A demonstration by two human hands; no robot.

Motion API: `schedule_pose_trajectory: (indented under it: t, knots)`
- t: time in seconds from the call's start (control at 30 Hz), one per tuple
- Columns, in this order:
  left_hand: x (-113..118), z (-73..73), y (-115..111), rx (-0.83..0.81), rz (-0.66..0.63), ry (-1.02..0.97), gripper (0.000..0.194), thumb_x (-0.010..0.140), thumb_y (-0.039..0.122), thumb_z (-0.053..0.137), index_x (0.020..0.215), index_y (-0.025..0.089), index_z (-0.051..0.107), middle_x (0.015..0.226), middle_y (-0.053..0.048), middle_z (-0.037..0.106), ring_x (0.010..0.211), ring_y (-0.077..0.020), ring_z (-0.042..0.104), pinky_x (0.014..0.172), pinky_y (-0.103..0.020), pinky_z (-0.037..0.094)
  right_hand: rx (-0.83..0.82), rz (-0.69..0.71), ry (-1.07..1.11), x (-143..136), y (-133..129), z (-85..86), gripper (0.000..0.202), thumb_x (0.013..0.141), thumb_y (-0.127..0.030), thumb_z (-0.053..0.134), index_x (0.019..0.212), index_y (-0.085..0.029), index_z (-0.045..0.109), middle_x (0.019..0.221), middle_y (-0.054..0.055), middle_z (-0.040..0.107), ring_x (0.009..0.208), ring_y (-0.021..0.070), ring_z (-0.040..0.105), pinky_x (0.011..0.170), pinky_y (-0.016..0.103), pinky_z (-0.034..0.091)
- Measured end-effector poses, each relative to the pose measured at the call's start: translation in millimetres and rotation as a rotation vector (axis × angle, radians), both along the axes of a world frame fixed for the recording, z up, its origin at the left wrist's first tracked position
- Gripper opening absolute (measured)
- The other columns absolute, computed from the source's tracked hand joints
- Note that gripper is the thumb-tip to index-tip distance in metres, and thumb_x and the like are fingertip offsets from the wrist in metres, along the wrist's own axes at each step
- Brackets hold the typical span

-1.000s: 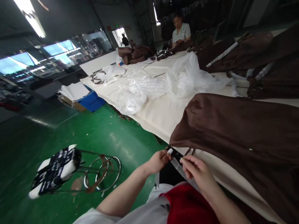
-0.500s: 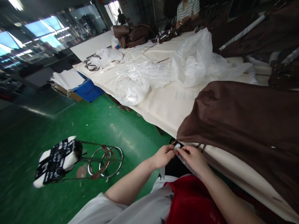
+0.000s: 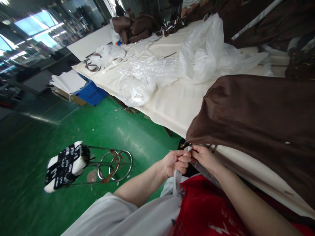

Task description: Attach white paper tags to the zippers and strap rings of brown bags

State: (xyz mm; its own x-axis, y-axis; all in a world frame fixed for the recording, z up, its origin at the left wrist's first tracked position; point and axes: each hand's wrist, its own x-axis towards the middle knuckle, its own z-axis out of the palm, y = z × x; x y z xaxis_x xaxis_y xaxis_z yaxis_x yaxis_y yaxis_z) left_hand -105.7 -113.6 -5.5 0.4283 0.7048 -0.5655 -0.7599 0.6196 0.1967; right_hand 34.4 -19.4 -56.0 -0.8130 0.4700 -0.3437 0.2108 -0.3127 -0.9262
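Closing together since a second ago, my left hand and right hand pinch the pale strip at the brown cover's seven-o'clock corner.

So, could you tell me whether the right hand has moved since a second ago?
Yes. The right hand has moved left along the brown fabric's hem to meet the left hand at its corner.

I can't read any txt w/ certainty here. White lettering covers the black cloth on the stool lying on the green floor, too small and blurred to make out. Blue crate by the table has a pale line of print on its side, illegible. Red apron at the bottom edge shows part of a white mark, cut off, can't read it. No nos. or brands I can tell.
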Motion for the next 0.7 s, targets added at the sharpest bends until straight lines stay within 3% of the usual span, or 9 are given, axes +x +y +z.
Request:
schedule_pose_trajectory:
  t: [0.1,0.2,0.27,0.37,0.47,0.53,0.63,0.7]
  knots:
    - [6.2,-1.9,-2.5,0.036,0.032,0.065,0.021,0.091,0.024,0.046,0.071,0.017,0.044,0.052,0.01,0.014,0.039,-0.0046,-0.001,0.033,-0.013,0.009,0.038,0.025,-0.003,-5.5,5.1,-3.5,0.031,0.078,-0.046,0.059,0.083,-0.017,0.069,0.064,-0.001,0.061,0.056,0.012,0.049,0.054,0.024,0.04]
    - [12.4,-2.0,-3.5,0.105,-0.041,0.24,0.019,0.088,0.029,0.048,0.073,0.017,0.048,0.05,0.011,0.016,0.038,-0.0053,0.003,0.034,-0.016,0.007,0.113,0.014,-0.049,-7.3,9.6,-4.4,0.026,0.073,-0.043,0.064,0.076,-0.018,0.068,0.063,0.0,0.063,0.057,0.0142,0.053,0.053,0.024,0.041]
    - [15.8,-1.5,-4.2,0.178,-0.076,0.51,0.027,0.089,0.039,0.046,0.075,0.016,0.052,0.049,0.011,0.017,0.039,-0.0058,0.006,0.036,-0.018,0.008,0.16,-0.004,-0.095,-3.9,10.8,-2.9,0.022,0.071,-0.041,0.067,0.071,-0.019,0.067,0.061,0.001,0.063,0.056,0.0151,0.055,0.051,0.024,0.041]
    - [18.3,-1.3,-6.5,0.395,-0.133,1.191,0.039,0.093,0.045,0.039,0.077,0.015,0.057,0.053,0.005,0.035,0.044,-0.0077,0.026,0.044,-0.02,0.023,0.188,-0.013,-0.183,8.0,9.8,2.3,0.022,0.074,-0.04,0.064,0.065,-0.02,0.065,0.055,0.001,0.062,0.049,0.0151,0.055,0.045,0.024,0.041]
    - [19.9,-2.5,-10.6,0.605,-0.359,1.847,0.026,0.095,0.029,0.039,0.084,0.016,0.059,0.07,-0.003,0.054,0.061,-0.0133,0.048,0.059,-0.024,0.036,0.177,-0.038,-0.244,20.3,7.4,11.3,0.027,0.08,-0.044,0.059,0.07,-0.019,0.065,0.062,0.003,0.066,0.048,0.0149,0.059,0.044,0.024,0.044]
    - [22.0,-4.0,-13.1,0.648,-0.543,2.099,0.021,0.093,0.02,0.039,0.092,0.016,0.059,0.076,-0.007,0.058,0.066,-0.0169,0.054,0.063,-0.027,0.039,0.145,-0.059,-0.274,24.1,5.8,20.7,0.04,0.087,-0.051,0.047,0.073,-0.018,0.065,0.065,0.006,0.067,0.048,0.0152,0.061,0.044,0.025,0.046]
    - [26.6,-5.2,-14.3,0.621,-0.737,2.232,0.023,0.092,0.014,0.038,0.104,0.012,0.057,0.083,-0.013,0.062,0.069,-0.0213,0.06,0.065,-0.031,0.043,0.183,-0.03,-0.363,21.4,3.4,39.0,0.059,0.091,-0.062,0.031,0.067,-0.018,0.064,0.06,0.007,0.065,0.045,0.0158,0.06,0.043,0.026,0.045]
    - [29.7,-5.0,-13.6,0.58,-0.814,2.242,0.028,0.091,0.012,0.037,0.115,0.01,0.053,0.089,-0.016,0.063,0.074,-0.0234,0.063,0.067,-0.033,0.046,0.362,0.011,-0.444,16.5,1.7,50.4,0.062,0.089,-0.065,0.033,0.058,-0.019,0.061,0.056,0.007,0.064,0.045,0.0159,0.059,0.046,0.027,0.043]
